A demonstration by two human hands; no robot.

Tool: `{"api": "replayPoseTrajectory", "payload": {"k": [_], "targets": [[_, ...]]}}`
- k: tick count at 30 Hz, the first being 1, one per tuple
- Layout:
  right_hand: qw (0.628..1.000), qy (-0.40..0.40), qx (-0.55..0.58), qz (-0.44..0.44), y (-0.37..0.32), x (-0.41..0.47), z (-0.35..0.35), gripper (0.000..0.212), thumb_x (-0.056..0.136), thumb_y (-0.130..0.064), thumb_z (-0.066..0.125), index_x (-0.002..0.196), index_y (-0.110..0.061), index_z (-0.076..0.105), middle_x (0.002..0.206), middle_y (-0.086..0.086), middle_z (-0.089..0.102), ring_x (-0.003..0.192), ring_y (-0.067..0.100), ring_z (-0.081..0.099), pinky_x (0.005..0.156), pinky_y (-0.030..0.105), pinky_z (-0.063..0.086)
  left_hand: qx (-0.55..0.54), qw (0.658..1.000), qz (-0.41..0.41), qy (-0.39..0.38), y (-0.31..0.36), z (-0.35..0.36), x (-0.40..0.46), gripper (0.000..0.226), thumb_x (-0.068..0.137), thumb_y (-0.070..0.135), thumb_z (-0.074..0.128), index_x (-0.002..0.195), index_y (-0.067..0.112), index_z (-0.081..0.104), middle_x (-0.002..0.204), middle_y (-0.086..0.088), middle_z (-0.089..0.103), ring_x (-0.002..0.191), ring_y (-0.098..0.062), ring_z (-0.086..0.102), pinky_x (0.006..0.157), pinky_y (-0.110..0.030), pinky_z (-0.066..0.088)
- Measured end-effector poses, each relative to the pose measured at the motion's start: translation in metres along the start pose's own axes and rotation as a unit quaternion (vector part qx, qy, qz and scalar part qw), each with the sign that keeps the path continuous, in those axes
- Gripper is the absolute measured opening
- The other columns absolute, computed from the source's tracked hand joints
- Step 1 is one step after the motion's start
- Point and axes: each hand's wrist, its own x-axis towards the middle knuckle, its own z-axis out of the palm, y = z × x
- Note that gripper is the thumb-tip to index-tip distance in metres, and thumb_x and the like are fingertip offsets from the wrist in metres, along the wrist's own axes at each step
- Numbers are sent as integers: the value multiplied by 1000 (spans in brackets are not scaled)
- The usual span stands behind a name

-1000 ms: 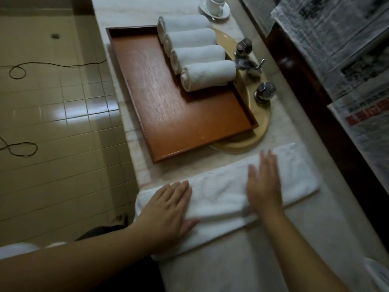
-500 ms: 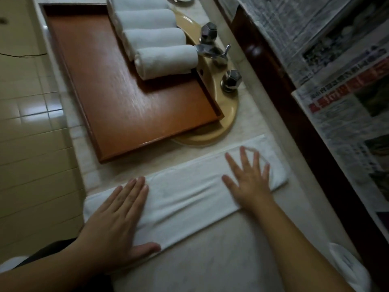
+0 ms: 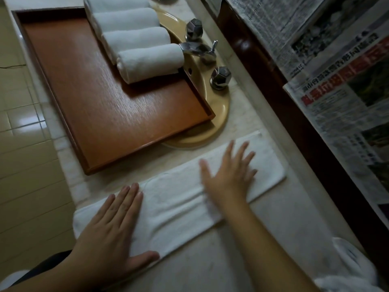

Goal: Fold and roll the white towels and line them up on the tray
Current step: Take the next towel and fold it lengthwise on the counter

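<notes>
A white towel [image 3: 176,203], folded into a long strip, lies flat on the marble counter [image 3: 210,270] in front of me. My left hand [image 3: 111,230] presses flat on its near left end, fingers straight. My right hand [image 3: 229,173] lies flat on the strip's right half with fingers spread. Behind it sits a wooden tray [image 3: 101,106] over the sink. Several rolled white towels [image 3: 147,62] lie side by side along the tray's far right side.
A beige sink rim [image 3: 221,110] with a chrome tap [image 3: 200,50] and two knobs shows right of the tray. Newspapers [image 3: 336,81] cover the wall at right. More white cloth [image 3: 353,268] lies at the near right. Tiled floor [image 3: 27,165] drops off on the left.
My right hand has slid to the right along the towel strip, fingers spreading. My left hand stays pressed on the left end. My view has shifted closer and rightward.
</notes>
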Motion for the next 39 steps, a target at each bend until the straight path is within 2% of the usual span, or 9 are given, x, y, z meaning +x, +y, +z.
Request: {"api": "replayPoseTrajectory", "payload": {"k": [3, 6, 22, 26, 29, 32, 35, 37, 39], "targets": [[996, -74, -29, -29, -29, -37, 28, 108, 83, -93, 9, 158, -25, -28, 164, 15, -37, 150, 46, -31, 116, 75, -8, 1, 1000, 0, -10, 0, -2, 2, 132, 76, 97, 47, 163, 2, 21, 172, -15, 17, 159, -29, 19, 124, -48, 16], [997, -64, -39, -10, -16, -23, 32, 112, 78, -98, 5, 159, -27, -27, 166, 14, -33, 151, 46, -29, 114, 77, -9, 15, 1000, 4, -18, 1, -3, 7, 129, 78, 97, 43, 164, 3, 22, 172, -15, 17, 158, -29, 21, 122, -45, 18], [996, -47, -79, 11, 79, 80, -14, 113, 74, -101, 2, 160, -32, -21, 169, 6, -27, 153, 41, -26, 115, 74, -14, -3, 999, 46, 3, 10, 2, 26, 111, 90, 88, 38, 167, 11, 12, 175, -10, 4, 162, -28, 5, 125, -51, 14], [995, -63, -81, 18, 81, 82, -15, 113, 74, -100, 0, 161, -30, -21, 169, 8, -27, 153, 41, -26, 116, 73, -14, 0, 998, 56, 7, 4, 2, 18, 112, 90, 87, 41, 166, 10, 13, 175, -11, 4, 162, -28, 5, 126, -52, 14], [998, -38, -37, 20, 54, 61, -19, 106, 79, -93, -4, 162, -28, -19, 171, 10, -21, 156, 41, -19, 121, 69, -6, -3, 998, 56, 6, 3, 0, 18, 115, 88, 88, 41, 166, 10, 12, 175, -10, 4, 162, -28, 4, 126, -53, 13], [992, 6, -21, -127, 8, 9, -13, 85, 96, -78, 12, 162, -32, -17, 171, 5, -21, 157, 34, -19, 124, 63, -4, -2, 999, 53, 1, 3, 0, 20, 119, 86, 93, 38, 166, 10, 10, 175, -10, 2, 162, -27, 0, 127, -52, 11], [938, -2, -62, -342, -29, -60, 19, 77, 101, -65, 28, 165, -35, -3, 173, 8, -10, 159, 37, -10, 121, 71, 6, 0, 999, 50, -1, 1, 2, 20, 124, 83, 95, 39, 166, 6, 12, 175, -12, 3, 162, -27, 1, 127, -51, 12], [912, -43, -114, -392, -23, -82, 42, 73, 102, -65, 29, 164, -41, -2, 174, 4, -9, 158, 39, -8, 118, 75, 6, 2, 999, 49, 0, 0, 3, 19, 126, 82, 96, 38, 165, 5, 9, 174, -12, 1, 162, -27, 0, 127, -51, 11], [911, -52, -142, -384, 0, -76, 49, 70, 100, -70, 28, 162, -50, 0, 174, -1, -9, 157, 43, -9, 115, 77, 5, -3, 999, 47, 4, 0, 4, 18, 128, 81, 97, 38, 165, 5, 9, 175, -12, 2, 162, -27, 1, 127, -51, 12]]}}
